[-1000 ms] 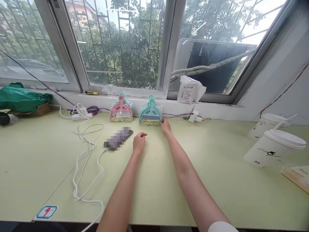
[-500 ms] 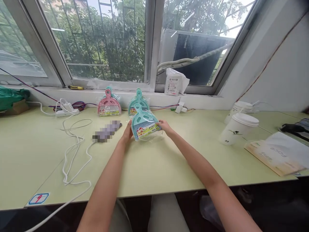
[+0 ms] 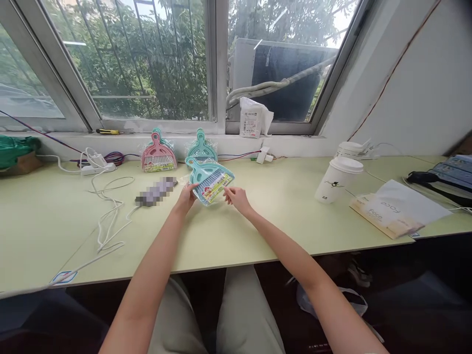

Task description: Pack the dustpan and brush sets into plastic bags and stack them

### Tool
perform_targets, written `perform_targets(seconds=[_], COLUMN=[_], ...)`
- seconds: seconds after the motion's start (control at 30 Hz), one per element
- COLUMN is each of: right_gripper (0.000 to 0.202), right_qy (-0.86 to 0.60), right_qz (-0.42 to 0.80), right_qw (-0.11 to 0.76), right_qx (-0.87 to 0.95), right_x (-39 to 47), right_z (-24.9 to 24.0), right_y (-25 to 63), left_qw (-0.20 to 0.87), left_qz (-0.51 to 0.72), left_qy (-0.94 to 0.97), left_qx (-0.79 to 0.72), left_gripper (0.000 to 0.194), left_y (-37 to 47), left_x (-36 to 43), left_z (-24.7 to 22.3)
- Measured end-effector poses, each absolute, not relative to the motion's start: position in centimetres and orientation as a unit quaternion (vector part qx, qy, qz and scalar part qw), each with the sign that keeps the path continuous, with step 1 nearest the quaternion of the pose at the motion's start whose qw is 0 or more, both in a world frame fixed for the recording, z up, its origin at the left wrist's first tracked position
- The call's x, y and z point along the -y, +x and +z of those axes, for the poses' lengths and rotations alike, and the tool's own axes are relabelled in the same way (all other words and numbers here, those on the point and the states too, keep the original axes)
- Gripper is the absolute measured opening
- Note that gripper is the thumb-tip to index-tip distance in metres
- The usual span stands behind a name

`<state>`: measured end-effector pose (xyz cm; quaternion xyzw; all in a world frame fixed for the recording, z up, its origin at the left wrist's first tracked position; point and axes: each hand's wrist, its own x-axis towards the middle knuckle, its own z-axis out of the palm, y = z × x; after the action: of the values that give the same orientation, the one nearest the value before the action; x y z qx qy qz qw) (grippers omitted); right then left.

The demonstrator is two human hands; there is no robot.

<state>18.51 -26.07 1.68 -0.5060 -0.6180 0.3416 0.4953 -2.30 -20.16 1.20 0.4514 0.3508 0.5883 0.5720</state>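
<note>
My left hand (image 3: pixel 186 197) is closed on the left edge of a mint-green mini dustpan and brush set (image 3: pixel 211 181) in clear plastic. The set is tilted above the table, with its handle to the upper left and a yellow-green label along its lower edge. At its lower right corner, my right hand (image 3: pixel 238 197) has its fingers pinched together; whether they grip the clear wrapper cannot be made out. Behind the held set stand more green dustpan sets (image 3: pixel 201 146). A stack with a pink dustpan set (image 3: pixel 158 156) in front stands left of those.
A blurred-out phone-like object (image 3: pixel 157 191) and white cables (image 3: pixel 110 216) lie to the left, near a power strip (image 3: pixel 98 168). On the right are a lidded paper cup (image 3: pixel 338 179) and a tissue pack (image 3: pixel 398 209). A white package (image 3: pixel 254 118) sits on the sill.
The dustpan set has tilted, its handle swinging left. My right hand has slid off its right side to the lower corner, fingers now pinched. The camera view has shifted.
</note>
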Motion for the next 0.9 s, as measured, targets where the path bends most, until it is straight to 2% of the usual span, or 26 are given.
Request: perform_targets(seconds=[0.1, 0.27, 0.37, 0.5, 0.67, 0.8, 0.9], right_gripper=[0.026, 0.015, 0.027, 0.039, 0.036, 0.03, 0.025], right_qy=[-0.49, -0.448, -0.406, -0.4, -0.391, -0.378, -0.37], right_qz=[0.46, 0.526, 0.556, 0.576, 0.582, 0.599, 0.596], right_qw=[0.51, 0.552, 0.596, 0.613, 0.586, 0.565, 0.587], right_qx=[0.536, 0.467, 0.414, 0.365, 0.405, 0.423, 0.405], right_x=[25.7, 24.6, 24.2, 23.9, 24.2, 24.5, 24.2], right_z=[1.5, 1.0, 0.6, 0.5, 1.3, 2.0, 1.9], right_y=[18.5, 19.8, 20.1, 20.3, 21.0, 21.0, 21.5], left_qw=[0.579, 0.597, 0.623, 0.616, 0.578, 0.564, 0.534], left_qz=[0.579, 0.535, 0.476, 0.442, 0.522, 0.586, 0.665], left_qy=[0.456, 0.488, 0.53, 0.565, 0.453, 0.409, 0.342], left_qx=[-0.349, -0.346, -0.323, -0.326, -0.434, -0.413, -0.395], left_gripper=[0.032, 0.037, 0.041, 0.045, 0.03, 0.024, 0.029], left_y=[-2.2, -1.4, -1.2, -1.7, -2.4, -3.3, -5.0], left_x=[20.4, 21.2, 21.6, 21.0, 19.6, 19.3, 18.8], left_z=[1.2, 1.5, 1.8, 1.5, 1.0, 1.7, 2.3])
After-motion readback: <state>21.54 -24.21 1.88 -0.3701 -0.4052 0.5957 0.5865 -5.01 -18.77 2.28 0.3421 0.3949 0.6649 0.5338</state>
